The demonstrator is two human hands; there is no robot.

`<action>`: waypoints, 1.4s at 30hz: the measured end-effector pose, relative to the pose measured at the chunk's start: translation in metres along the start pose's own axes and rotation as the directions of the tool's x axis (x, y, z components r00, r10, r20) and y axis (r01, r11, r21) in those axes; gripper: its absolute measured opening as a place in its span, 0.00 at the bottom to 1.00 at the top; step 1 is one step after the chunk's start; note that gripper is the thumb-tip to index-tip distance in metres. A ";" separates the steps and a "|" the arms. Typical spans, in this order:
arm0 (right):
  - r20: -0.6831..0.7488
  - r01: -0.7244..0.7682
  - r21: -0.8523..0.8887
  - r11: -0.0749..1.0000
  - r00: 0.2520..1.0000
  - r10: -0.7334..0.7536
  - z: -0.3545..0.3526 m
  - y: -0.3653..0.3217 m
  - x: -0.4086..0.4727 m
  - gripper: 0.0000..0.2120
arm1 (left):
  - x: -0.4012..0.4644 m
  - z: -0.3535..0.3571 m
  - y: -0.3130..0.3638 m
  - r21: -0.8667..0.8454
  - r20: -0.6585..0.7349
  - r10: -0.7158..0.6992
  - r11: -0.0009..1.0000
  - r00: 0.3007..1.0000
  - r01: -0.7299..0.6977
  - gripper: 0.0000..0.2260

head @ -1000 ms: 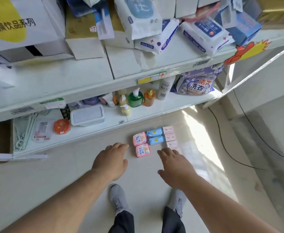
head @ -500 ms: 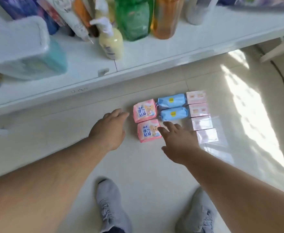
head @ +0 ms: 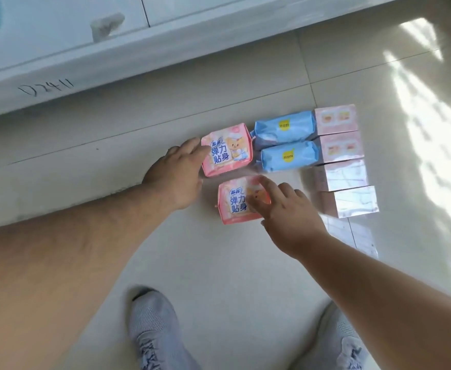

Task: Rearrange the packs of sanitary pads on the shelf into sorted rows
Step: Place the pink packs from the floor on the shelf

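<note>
Packs of sanitary pads lie on the floor tiles in three columns. On the left are two pink packs, the far pink pack [head: 228, 150] and the near pink pack [head: 236, 201]. In the middle lie two blue packs [head: 285, 141]. On the right stands a column of several pale pink boxes [head: 343, 161]. My left hand [head: 177, 174] touches the left edge of the far pink pack with its fingertips. My right hand [head: 285, 206] rests its fingers on top of the near pink pack. Neither hand has closed around a pack.
The white bottom shelf [head: 85, 62] runs across the top, its front edge marked with handwritten digits. My two grey shoes [head: 155, 332] stand on the tiles below the packs. Bright sunlight falls on the floor [head: 427, 102] at the right.
The camera has dropped closer to the floor and the upper shelves have left the view. Both hands have reached forward onto the two pink packs.
</note>
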State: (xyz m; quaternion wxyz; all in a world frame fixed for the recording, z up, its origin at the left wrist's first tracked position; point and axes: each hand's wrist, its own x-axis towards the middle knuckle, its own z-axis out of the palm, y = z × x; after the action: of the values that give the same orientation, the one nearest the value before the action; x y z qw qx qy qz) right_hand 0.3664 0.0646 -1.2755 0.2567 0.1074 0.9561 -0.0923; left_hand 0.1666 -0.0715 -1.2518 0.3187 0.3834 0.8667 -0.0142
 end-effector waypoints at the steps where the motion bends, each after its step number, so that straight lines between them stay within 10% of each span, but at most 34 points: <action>1: -0.019 0.011 0.002 1.000 1.000 -0.011 0.002 0.002 0.000 0.29 | 0.004 0.001 0.001 0.000 -0.003 0.004 1.000 1.000 -0.004 0.32; 11: -0.032 0.065 -0.028 0.997 0.997 -0.066 0.010 0.013 0.025 0.48 | 0.049 0.015 0.017 0.061 0.028 -0.002 0.998 1.000 0.000 0.47; 26: 0.007 0.053 0.231 0.971 0.998 -0.056 -0.003 -0.002 0.005 0.32 | 0.023 -0.008 0.010 -0.018 -0.042 -0.063 0.998 0.997 0.062 0.36; 42: 0.086 0.048 0.153 0.987 0.994 -0.061 -0.419 0.002 -0.227 0.36 | -0.291 -0.328 0.090 -0.271 -0.052 -0.118 0.958 0.992 0.100 0.40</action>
State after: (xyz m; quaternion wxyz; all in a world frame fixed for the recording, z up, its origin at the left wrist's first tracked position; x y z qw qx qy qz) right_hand 0.3611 0.1279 -0.8035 0.2882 0.0961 0.9363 -0.1762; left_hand 0.1953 -0.1106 -0.8071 0.3366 0.2888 0.8908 0.0984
